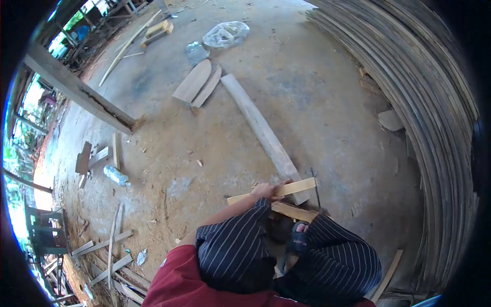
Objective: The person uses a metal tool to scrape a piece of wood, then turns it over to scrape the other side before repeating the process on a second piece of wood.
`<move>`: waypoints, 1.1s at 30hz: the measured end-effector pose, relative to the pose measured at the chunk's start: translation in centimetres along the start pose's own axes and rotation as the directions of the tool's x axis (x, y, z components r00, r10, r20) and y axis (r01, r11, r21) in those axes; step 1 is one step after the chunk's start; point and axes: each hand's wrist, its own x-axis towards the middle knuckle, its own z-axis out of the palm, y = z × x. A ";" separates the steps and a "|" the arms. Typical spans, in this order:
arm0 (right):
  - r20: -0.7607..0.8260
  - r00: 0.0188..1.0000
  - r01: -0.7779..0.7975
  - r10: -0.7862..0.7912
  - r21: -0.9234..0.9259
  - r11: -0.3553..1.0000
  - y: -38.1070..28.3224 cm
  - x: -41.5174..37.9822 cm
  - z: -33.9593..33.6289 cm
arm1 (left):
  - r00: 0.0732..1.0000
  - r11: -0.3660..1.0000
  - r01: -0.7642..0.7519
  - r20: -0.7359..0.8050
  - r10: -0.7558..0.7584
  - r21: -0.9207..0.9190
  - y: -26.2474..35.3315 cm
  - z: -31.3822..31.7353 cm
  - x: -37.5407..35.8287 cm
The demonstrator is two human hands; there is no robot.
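Note:
My left hand [265,191] is closed around a pale wooden strip [300,187], which lies crosswise over the near end of a long grey plank [261,128] on the floor. At the strip's right end stands a thin dark rod [316,190]. A rougher piece of wood [294,211] sits just below the strip, close to my sandalled foot [300,238]. My right hand does not show; my bent legs in striped trousers and my red shirt fill the lower middle.
Two round-ended boards [194,83] lie beyond the plank, near a clear plastic bag [226,34]. A post [82,92] rises at left, with a plastic bottle [116,176] and wood scraps [115,256] nearby. Stacked long boards [434,102] curve along the right.

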 end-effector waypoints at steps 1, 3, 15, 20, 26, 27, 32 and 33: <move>-0.003 0.999 -0.032 0.032 0.009 0.999 -0.7 0.1 -0.6 | 1.000 1.000 0.003 0.016 -0.003 0.000 -0.1 0.0 0.2; -0.003 0.997 -0.071 0.071 0.021 0.997 -1.8 0.2 -1.5 | 0.999 0.999 -0.028 0.018 0.028 -0.017 -0.1 0.2 0.3; 0.005 0.997 -0.072 0.072 0.054 0.996 -2.2 1.6 -1.5 | 0.996 0.995 -0.084 0.049 0.081 0.048 0.6 -1.7 -0.5; 0.022 0.995 -0.096 0.095 0.039 0.995 -2.1 1.2 -1.6 | 0.998 0.997 -0.057 0.009 0.057 0.047 1.0 -0.3 -0.8; 0.017 0.996 -0.085 0.085 0.030 0.996 -2.3 1.3 -1.9 | 0.993 0.995 -0.100 0.058 0.098 0.020 1.0 -1.7 -0.7; 0.012 0.997 -0.076 0.075 0.029 0.997 -2.2 1.4 -2.0 | 0.993 0.994 -0.108 0.054 0.106 0.023 1.0 -1.8 -0.6; 0.026 0.996 -0.091 0.090 0.024 0.996 -2.1 1.7 -2.0 | 0.993 0.995 -0.100 0.072 0.099 0.005 1.5 -2.4 -1.0; 0.040 0.994 -0.102 0.102 0.020 0.995 -2.1 1.4 -2.0 | 0.992 0.995 -0.102 0.080 0.100 0.014 1.3 -2.3 -1.0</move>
